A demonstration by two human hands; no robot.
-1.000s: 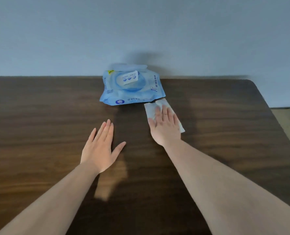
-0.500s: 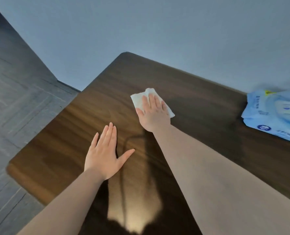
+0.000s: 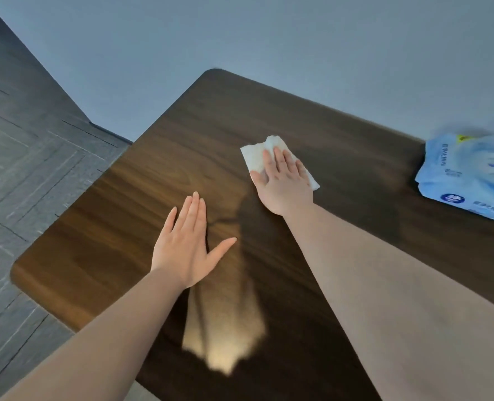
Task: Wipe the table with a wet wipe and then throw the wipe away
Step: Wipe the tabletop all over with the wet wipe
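A white wet wipe (image 3: 254,156) lies flat on the dark wooden table (image 3: 159,175), toward its far left part. My right hand (image 3: 283,182) presses down on the wipe with fingers stretched out, covering most of it. My left hand (image 3: 188,245) rests flat on the table nearer to me, fingers together and thumb spread, holding nothing. A glossy reflection shows on the wood below my left hand.
A blue pack of wet wipes (image 3: 471,175) lies at the right edge of view on the table. The table's rounded left corners border a grey tiled floor (image 3: 23,169). A plain grey-blue wall (image 3: 269,39) stands behind the table.
My view swung left and the pack went from centre to far right. My right hand slid the wipe leftward across the table. My left hand stayed flat.
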